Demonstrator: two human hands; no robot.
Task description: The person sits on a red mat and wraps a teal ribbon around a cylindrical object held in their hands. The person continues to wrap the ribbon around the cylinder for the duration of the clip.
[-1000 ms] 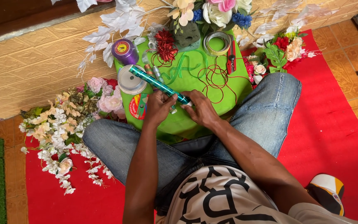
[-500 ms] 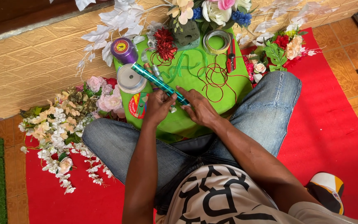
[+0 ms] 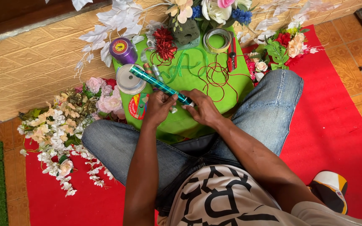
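I sit cross-legged at a low round green table (image 3: 231,86). Both hands hold a thin roll of shiny green foil wrap (image 3: 156,82) that slants up to the left over the table. My left hand (image 3: 159,107) grips it near its lower end, and my right hand (image 3: 204,109) closes on that lower end from the right. A purple ribbon spool (image 3: 122,50) and a silver-white ribbon spool (image 3: 130,78) lie by the roll's upper tip.
On the table lie a tape ring (image 3: 217,40), a red cutter (image 3: 231,54), tangled red cord (image 3: 218,77), green ribbon and a red bow (image 3: 164,42). Artificial flowers lie on the red mat at left (image 3: 59,129), at right (image 3: 279,48) and along the far edge.
The foil roll has tilted slightly and its upper tip now lies nearer the silver spool; both hands keep their hold with small finger shifts.
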